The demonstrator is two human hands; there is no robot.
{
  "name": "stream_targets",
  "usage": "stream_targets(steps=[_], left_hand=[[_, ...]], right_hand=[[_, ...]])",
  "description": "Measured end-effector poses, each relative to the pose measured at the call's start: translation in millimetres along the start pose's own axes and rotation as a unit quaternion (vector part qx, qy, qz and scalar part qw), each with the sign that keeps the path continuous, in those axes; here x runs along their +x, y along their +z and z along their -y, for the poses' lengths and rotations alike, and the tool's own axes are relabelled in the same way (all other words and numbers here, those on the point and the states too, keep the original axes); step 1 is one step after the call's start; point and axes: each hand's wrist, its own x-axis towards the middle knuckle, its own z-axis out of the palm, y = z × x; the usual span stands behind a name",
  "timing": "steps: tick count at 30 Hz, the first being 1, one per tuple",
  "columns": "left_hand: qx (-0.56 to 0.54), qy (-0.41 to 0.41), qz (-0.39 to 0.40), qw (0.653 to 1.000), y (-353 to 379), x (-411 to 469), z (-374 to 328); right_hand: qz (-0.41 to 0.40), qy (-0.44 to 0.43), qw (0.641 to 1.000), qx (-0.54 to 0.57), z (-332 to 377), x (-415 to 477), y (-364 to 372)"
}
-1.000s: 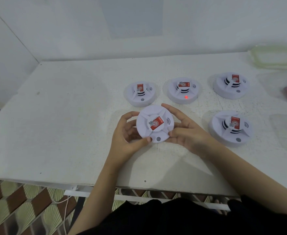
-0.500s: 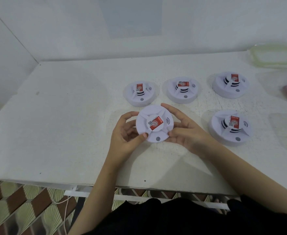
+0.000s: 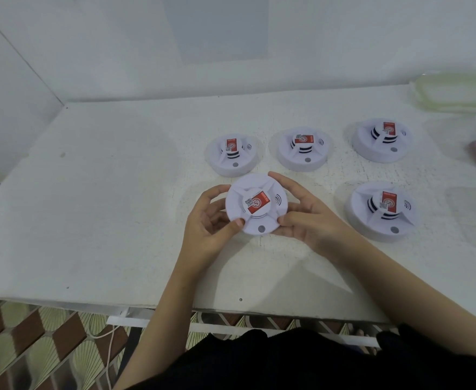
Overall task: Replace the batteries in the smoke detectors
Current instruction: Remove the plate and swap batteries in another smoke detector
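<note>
Hands first: your left hand [image 3: 208, 220] and your right hand [image 3: 307, 218] both gripped the same white smoke detector [image 3: 256, 206], one on each side of its round rim. Your left thumb lay across its lower left edge with the fingers curled behind, and your right fingers wrapped the upper right edge with the thumb pressed near the bottom. You held it face up over the white table [image 3: 104, 206], close to the near edge; whether it touched the tabletop, you could not have told from this view. Its red label [image 3: 259, 202] sat on the raised centre.

Four more detectors rested on the table: the back-left detector [image 3: 232, 154] just behind your hands, the back-middle detector [image 3: 301, 149] beside it, the back-right detector [image 3: 381, 139] farther right, and the near-right detector [image 3: 381, 211] well apart from your right hand. A clear lid [image 3: 456, 92] lay at the far right corner.
</note>
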Motion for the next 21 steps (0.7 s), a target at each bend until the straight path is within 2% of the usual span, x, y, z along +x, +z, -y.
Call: stream_targets(steps=[21], left_hand=[[0.048, 0.019, 0.025, 0.998, -0.4, 2.4, 2.1]], right_hand=[[-0.010, -0.001, 1.000, 0.016, -2.7, 1.1, -1.5]])
